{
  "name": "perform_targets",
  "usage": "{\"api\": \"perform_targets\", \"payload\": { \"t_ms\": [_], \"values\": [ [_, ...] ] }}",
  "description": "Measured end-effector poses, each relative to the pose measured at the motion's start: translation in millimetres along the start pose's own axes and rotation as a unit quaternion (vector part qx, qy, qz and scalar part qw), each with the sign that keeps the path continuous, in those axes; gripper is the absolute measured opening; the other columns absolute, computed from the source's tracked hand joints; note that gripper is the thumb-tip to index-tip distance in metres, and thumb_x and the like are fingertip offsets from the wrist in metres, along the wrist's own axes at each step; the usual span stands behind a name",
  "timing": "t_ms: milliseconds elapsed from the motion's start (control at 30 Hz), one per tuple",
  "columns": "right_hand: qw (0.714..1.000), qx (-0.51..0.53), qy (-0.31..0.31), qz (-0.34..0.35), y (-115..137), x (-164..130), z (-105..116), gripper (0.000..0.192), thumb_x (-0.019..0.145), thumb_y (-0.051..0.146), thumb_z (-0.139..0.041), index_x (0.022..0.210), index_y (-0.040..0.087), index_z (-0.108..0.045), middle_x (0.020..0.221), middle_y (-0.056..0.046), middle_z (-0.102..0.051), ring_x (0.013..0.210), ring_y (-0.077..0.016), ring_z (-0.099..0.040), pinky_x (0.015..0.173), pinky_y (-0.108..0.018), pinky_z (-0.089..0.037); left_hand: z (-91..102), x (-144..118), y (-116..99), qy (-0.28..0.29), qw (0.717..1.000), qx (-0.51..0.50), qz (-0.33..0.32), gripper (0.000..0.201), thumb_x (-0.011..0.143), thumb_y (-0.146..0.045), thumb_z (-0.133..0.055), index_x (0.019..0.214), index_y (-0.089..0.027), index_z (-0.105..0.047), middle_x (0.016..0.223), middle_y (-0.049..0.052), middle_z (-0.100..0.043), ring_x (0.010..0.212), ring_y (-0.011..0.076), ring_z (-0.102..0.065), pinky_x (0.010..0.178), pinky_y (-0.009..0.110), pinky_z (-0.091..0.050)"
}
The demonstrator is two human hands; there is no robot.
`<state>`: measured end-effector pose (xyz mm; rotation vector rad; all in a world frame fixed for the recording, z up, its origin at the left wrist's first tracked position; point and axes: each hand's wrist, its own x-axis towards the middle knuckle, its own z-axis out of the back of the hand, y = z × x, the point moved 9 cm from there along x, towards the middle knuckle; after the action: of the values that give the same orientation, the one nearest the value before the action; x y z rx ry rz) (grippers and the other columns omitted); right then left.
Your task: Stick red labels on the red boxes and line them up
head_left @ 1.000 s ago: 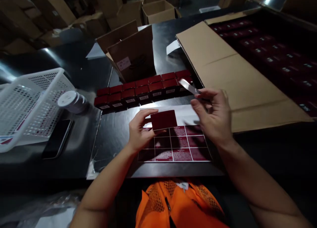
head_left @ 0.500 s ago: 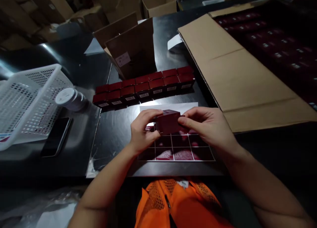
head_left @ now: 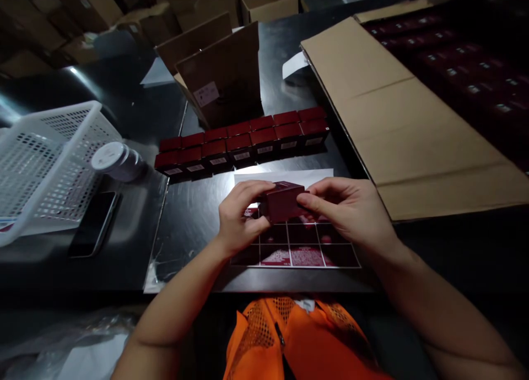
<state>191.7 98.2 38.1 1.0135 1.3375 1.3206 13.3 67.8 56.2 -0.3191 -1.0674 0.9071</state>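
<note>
A small dark red box is held above the table between both hands. My left hand is closed around its left side, thumb below and fingers along the top. At the right edge of the box, my right hand pinches between thumb and forefinger; whether that is a flap or a thin sticker I cannot tell. Beneath both hands lies a white-edged sheet of dark red printed squares, several of them with pale text. Two rows of similar dark red boxes stand just beyond, barcodes facing me.
An open cardboard box stands behind the rows. On the right, a large carton holds many dark red boxes. To the left are a white plastic basket, a white round container and a phone.
The held box has tipped slightly, so more of its top shows. Both hands keep nearly the same grip and place. The view has shifted a little.
</note>
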Motion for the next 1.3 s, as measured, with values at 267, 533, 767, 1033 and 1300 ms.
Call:
{"api": "perform_targets", "payload": {
  "t_ms": [267, 533, 767, 1033, 1300],
  "values": [
    [1.000, 0.000, -0.001, -0.006, -1, 0, 0, 0.034, 0.072, 0.050, -0.085, 0.071, 0.019, -0.071, 0.060, -0.001, -0.066, 0.046, -0.0131, -0.056, 0.038, -0.022, -0.042, -0.6, 0, 1, 0.004, 1.000, 0.003, 0.008, 0.038, 0.080, -0.024, -0.075, 0.116, -0.024, -0.066, 0.110, 0.005, -0.073, 0.100, 0.0199, -0.070, 0.085, 0.034, -0.062],
    [0.993, -0.106, -0.024, 0.039, 1, 0, 6, 0.035, 0.075, 0.053, -0.082, 0.070, 0.019, -0.071, 0.061, -0.002, -0.067, 0.050, -0.0159, -0.059, 0.044, -0.026, -0.044, -2.1, -3, -3, 0.004, 1.000, 0.015, -0.012, 0.040, 0.081, -0.025, -0.075, 0.119, -0.026, -0.065, 0.112, 0.005, -0.072, 0.102, 0.0206, -0.069, 0.089, 0.037, -0.061],
    [0.933, -0.302, -0.164, 0.104, 23, 9, 46, 0.053, 0.056, 0.057, -0.092, 0.060, 0.021, -0.054, 0.055, 0.001, -0.060, 0.052, -0.0157, -0.055, 0.050, -0.028, -0.039, -4.9, -8, 14, -0.022, 0.998, -0.035, 0.037, 0.045, 0.073, -0.031, -0.083, 0.114, -0.024, -0.067, 0.109, 0.004, -0.071, 0.099, 0.0209, -0.070, 0.079, 0.032, -0.063],
    [0.937, -0.307, 0.018, 0.164, -2, -10, 39, 0.027, 0.079, 0.037, -0.081, 0.097, 0.019, -0.073, 0.096, -0.007, -0.073, 0.084, -0.0243, -0.068, 0.072, -0.035, -0.055, -25.3, -18, 78, -0.073, 0.914, -0.269, 0.293, 0.052, 0.076, -0.058, -0.076, 0.109, -0.020, -0.064, 0.092, 0.003, -0.075, 0.076, 0.0152, -0.071, 0.069, 0.025, -0.059],
    [0.881, -0.375, 0.161, 0.239, -11, -19, -50, 0.031, 0.083, 0.023, -0.080, 0.112, 0.016, -0.071, 0.106, -0.011, -0.069, 0.103, -0.0270, -0.064, 0.092, -0.040, -0.055, 39.9, 2, 92, -0.269, 0.855, -0.364, 0.254, 0.061, 0.069, -0.070, -0.075, 0.105, -0.021, -0.068, 0.108, 0.006, -0.073, 0.100, 0.0201, -0.070, 0.085, 0.030, -0.058]
  ]
}}
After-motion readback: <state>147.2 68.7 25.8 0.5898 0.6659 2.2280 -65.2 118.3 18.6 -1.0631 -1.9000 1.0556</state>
